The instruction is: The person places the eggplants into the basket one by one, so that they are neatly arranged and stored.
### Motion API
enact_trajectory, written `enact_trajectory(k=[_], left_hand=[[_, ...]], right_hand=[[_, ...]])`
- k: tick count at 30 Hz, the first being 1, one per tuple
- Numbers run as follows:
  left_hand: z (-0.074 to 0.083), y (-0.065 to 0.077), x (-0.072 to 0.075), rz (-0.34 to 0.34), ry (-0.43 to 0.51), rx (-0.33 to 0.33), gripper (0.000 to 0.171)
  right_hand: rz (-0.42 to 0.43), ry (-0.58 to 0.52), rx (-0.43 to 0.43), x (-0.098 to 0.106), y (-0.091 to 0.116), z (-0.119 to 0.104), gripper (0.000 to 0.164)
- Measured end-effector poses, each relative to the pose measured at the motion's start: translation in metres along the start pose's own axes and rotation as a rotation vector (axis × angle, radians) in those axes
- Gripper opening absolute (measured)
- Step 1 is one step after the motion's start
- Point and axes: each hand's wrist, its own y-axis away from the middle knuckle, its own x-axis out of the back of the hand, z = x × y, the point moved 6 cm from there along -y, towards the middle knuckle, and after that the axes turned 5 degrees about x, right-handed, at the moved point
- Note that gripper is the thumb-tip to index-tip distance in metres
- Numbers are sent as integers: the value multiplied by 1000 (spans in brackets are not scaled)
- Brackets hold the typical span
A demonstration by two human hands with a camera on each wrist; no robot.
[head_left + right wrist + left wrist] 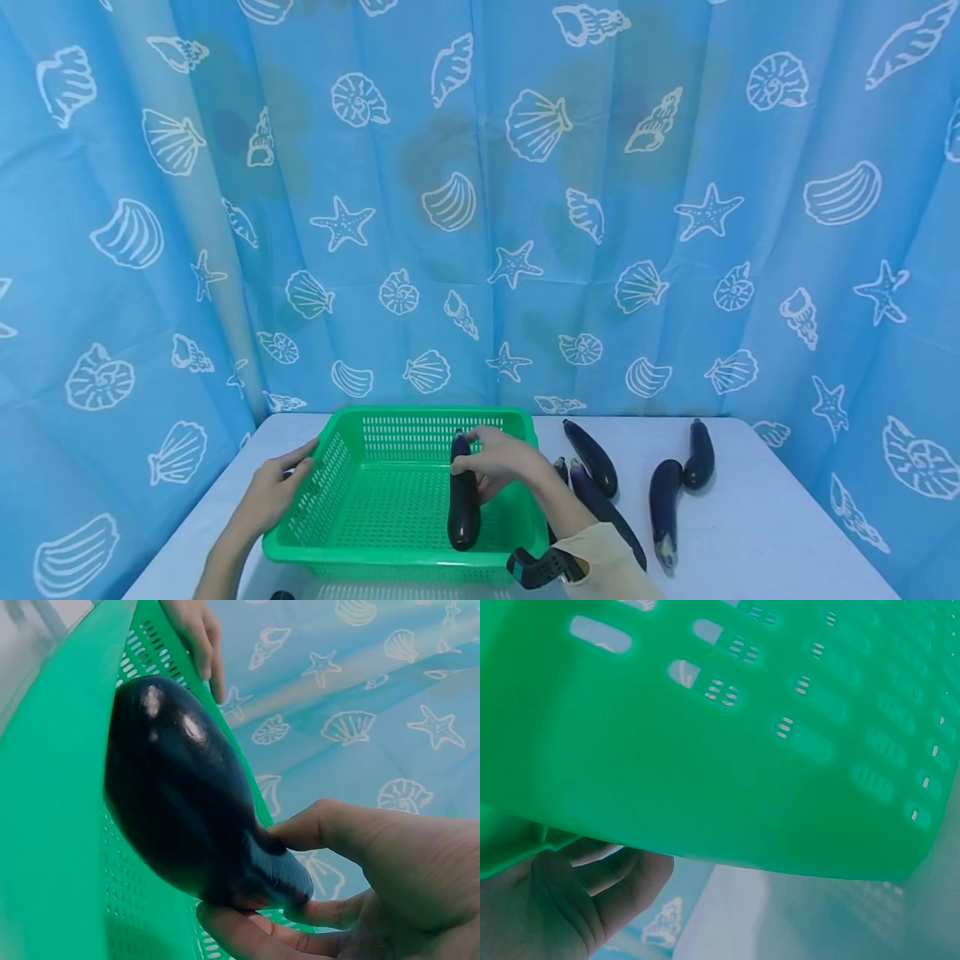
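Observation:
My right hand (498,462) pinches a dark purple eggplant (464,512) near its stem end, thumb on one side and fingers on the other. The eggplant hangs inside the green plastic basket (405,560), toward its right side, with its thick end toward the front wall. In the right wrist view the glossy eggplant (176,787) slants between the basket walls, its narrow end in the fingers. On the basket's left rim, my left hand (273,492) grips the edge. The left wrist view shows those fingers (634,889) bent at the rim, beside the slotted wall (652,765).
Right of the basket, several eggplants lie on the white table (757,533): one at the back (592,457), a long one (609,515) partly behind my right forearm, and two touching ones (664,500) farther right. A blue shell-patterned curtain (480,208) hangs behind.

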Motion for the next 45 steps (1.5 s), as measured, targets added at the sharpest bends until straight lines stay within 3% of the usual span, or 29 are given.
enact_trajectory(k=[12,23,29,45], left_hand=[[-3,2,-1,-13,25,-2,45],[-3,0,-1,0,-6,7,45],[-3,0,1,-4,-2,-12,46],[0,-2,-1,-3,-17,16,46]], right_hand=[[6,-36,-3,-22,-11,-3,66],[24,-48,-10,-38,-21,0,63],[15,-72,-44,-42,-25,-2,64],[22,-75,-51,-49,-33,-10,64]])
